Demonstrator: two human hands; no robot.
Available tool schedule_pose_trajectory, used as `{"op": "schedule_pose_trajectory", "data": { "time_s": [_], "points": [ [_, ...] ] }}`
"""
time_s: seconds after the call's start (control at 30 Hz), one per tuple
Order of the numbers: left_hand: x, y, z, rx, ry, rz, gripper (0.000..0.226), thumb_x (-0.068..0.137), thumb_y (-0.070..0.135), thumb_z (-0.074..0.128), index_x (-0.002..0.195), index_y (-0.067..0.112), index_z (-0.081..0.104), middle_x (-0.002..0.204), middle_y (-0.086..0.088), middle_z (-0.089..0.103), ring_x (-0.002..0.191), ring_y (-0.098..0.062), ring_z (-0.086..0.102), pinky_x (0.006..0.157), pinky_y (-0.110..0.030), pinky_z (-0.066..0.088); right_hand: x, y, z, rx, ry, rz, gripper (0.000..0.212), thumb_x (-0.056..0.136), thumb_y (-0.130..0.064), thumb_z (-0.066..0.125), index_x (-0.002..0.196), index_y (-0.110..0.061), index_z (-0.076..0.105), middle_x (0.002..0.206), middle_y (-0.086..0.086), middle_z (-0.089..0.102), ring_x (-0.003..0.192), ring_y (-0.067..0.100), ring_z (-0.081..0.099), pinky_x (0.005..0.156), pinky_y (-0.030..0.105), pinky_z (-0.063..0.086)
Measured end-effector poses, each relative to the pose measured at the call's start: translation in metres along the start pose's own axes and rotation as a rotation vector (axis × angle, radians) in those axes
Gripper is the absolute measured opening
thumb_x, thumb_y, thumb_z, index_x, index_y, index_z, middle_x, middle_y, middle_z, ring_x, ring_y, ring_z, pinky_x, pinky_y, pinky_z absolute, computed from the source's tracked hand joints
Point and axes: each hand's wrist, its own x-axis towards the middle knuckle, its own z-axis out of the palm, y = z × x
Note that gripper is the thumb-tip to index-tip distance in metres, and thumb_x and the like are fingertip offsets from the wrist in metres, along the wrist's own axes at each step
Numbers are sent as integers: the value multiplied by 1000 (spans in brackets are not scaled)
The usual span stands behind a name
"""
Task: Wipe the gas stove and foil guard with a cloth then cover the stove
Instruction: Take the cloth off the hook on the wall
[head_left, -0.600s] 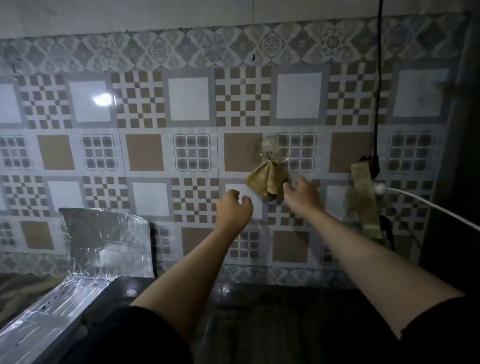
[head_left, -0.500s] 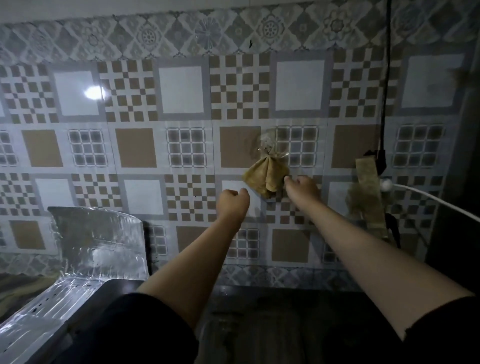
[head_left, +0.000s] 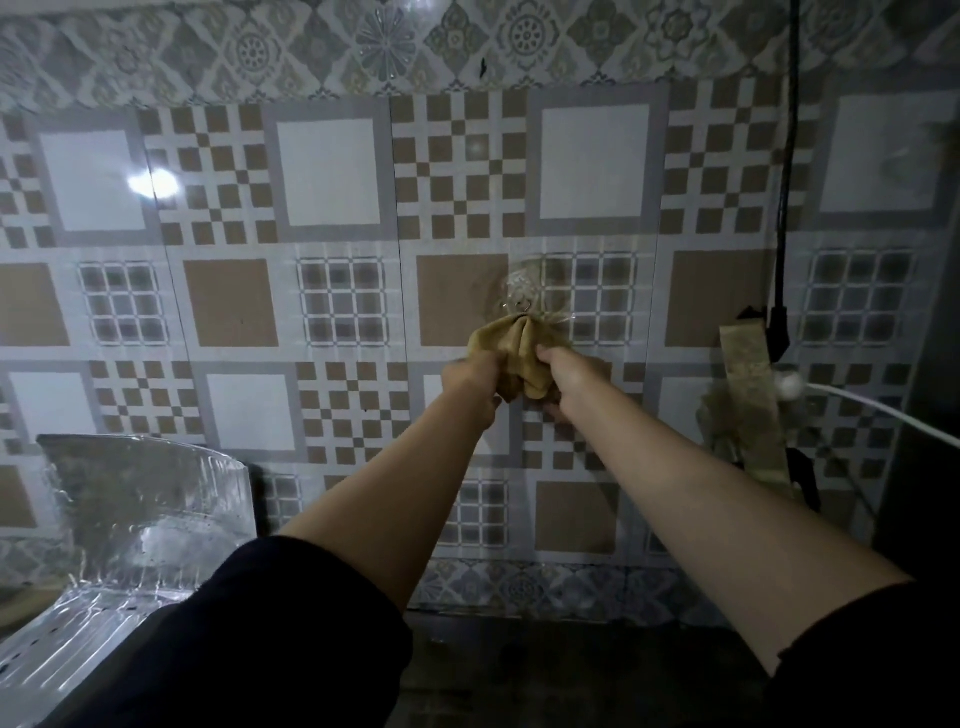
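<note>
"Looking at the cloth (head_left: 511, 353), can you see where it is?"

"Yes. It hangs on the tiled wall (head_left: 332, 171), from a little hook (head_left: 524, 306) right at its top. It hangs down long, top to bottom."

"And the hands?"

"Both are up on it. The left hand (head_left: 470, 382) holds the left side of the cloth, fingers curled round it. The right hand (head_left: 563, 371) holds the right side the same way. They sit at about the same height, so neither one is nearer."

"So which way must the cloth go?"

"Up a bit first, I think, to slip off the hook. Then down and to the left."

"Why left?"

"The shiny foil guard (head_left: 140, 504) stands low down by the left edge of the worktop (head_left: 571, 670), well apart from the cloth. The stove must be down there too, but I cannot see it well. It is too dark."

"So no wiping yet?"

"Not yet."
</note>
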Motion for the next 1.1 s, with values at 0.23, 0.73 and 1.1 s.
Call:
{"op": "schedule_pose_trajectory", "data": {
  "time_s": [0.23, 0.73, 1.1],
  "points": [
    [-19, 34, -10, 131, 31, 239, 27, 92, 11, 57, 118, 9, 50, 106, -11, 59, 96, -26, 60, 67, -32, 54, -20, -22, -5, -196, 187, -381, 32, 91, -26, 56, 123, -19, 59, 111, 2, 64, 94, 19, 60, 82, 30, 51],
    [-104, 43, -51, 312, -296, 383, 58, 82, 18, 63, 137, 13, 47, 125, -11, 58, 107, -21, 57, 77, -26, 49, -121, -81, -23, -511, -147, -694, 16, 96, -24, 51, 108, -17, 58, 101, 1, 59, 95, 16, 56, 80, 27, 45],
    [-169, 33, -74, 319, -350, 328, 10, 87, 15, 66, 92, 8, 62, 97, -10, 63, 95, -27, 62, 84, -42, 53, -173, -67, -60, -639, -241, -589, 30, 92, -24, 56, 120, -14, 59, 99, -1, 62, 91, 13, 59, 68, 22, 45]
  ]
}}
